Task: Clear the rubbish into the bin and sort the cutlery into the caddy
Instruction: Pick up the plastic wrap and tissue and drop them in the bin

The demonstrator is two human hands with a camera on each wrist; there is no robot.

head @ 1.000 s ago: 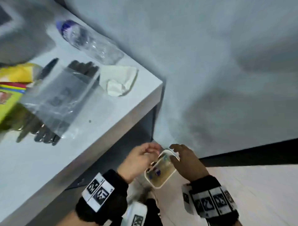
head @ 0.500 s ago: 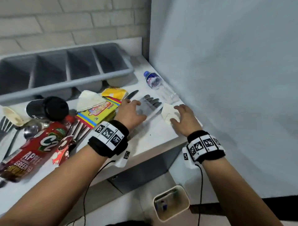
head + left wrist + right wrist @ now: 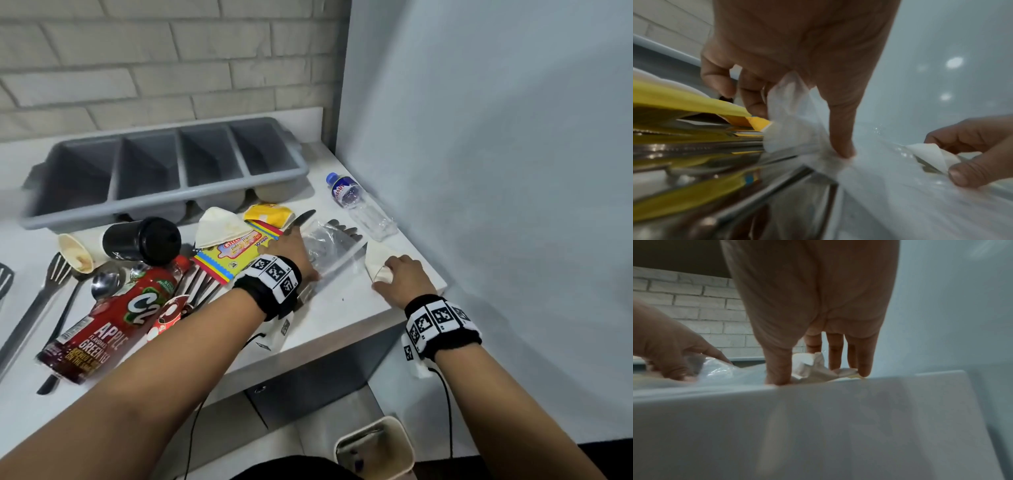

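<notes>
A clear plastic bag (image 3: 334, 245) lies over dark cutlery near the table's right end; my left hand (image 3: 294, 251) pinches it between thumb and curled fingers (image 3: 754, 104). To its right, my right hand (image 3: 399, 275) closes thumb and fingers on a crumpled white napkin (image 3: 375, 262), which also shows in the right wrist view (image 3: 809, 368). The grey four-compartment caddy (image 3: 178, 192) stands at the back against the brick wall. The cream bin (image 3: 399, 435) sits on the floor below the table's right corner.
On the white table (image 3: 342, 308) lie a water bottle (image 3: 359, 207), yellow wrapper (image 3: 269, 214), wipes packet (image 3: 233, 255), folded napkin (image 3: 219, 224), black cup (image 3: 142, 240), paper cup (image 3: 77, 255), C2 bottle (image 3: 113, 322), knife (image 3: 303, 217), spoons and forks. A blue-grey wall stands close on the right.
A second ago both hands were down at the bin. They then rose to the table and reached over the bag and napkin; now the fingers have closed on them.
</notes>
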